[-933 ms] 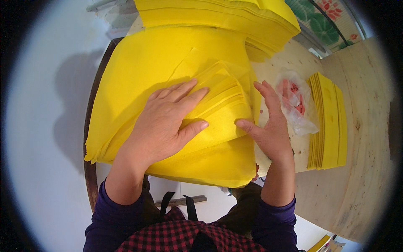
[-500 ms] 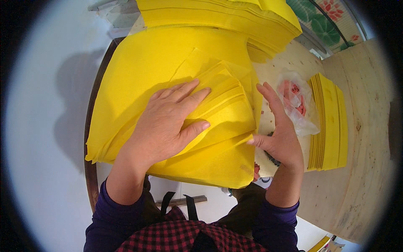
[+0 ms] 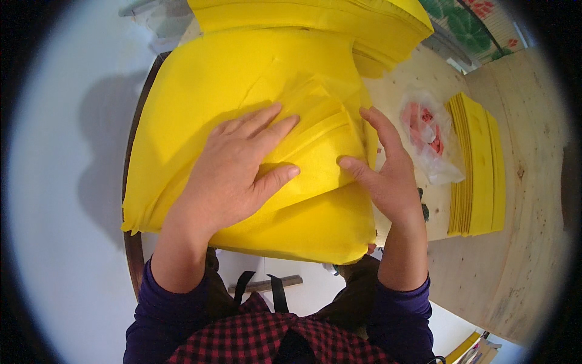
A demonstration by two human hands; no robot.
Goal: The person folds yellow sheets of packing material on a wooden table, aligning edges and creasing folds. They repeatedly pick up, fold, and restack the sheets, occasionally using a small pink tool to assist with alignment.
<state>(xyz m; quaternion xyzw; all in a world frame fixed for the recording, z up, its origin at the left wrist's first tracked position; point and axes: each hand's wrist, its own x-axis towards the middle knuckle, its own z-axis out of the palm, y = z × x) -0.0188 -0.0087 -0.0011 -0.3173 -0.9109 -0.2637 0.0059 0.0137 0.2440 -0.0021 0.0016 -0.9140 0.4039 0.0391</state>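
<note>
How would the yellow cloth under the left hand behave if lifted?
Probably floppy: the yellow cloth bends into folds beside the left hand. Its layers look thin, so each is likely light. They might slide apart, since their edges look staggered.

- A crumpled clear plastic bag (image 3: 447,173) lay on the pale wooden worktop (image 3: 418,70), at the right.
- Red strips (image 3: 416,124) showed through its film.
- A pale, knotty wooden board (image 3: 524,212) filled the far right.
- A flower-patterned sheet (image 3: 467,30), green-leaved with red blooms, hung or lay at the upper right; which was unclear.
- A narrow wooden bar (image 3: 270,284) rested on the white floor (image 3: 233,264) below.
- A dark brown wooden edge (image 3: 133,258) curved down the left.
</note>
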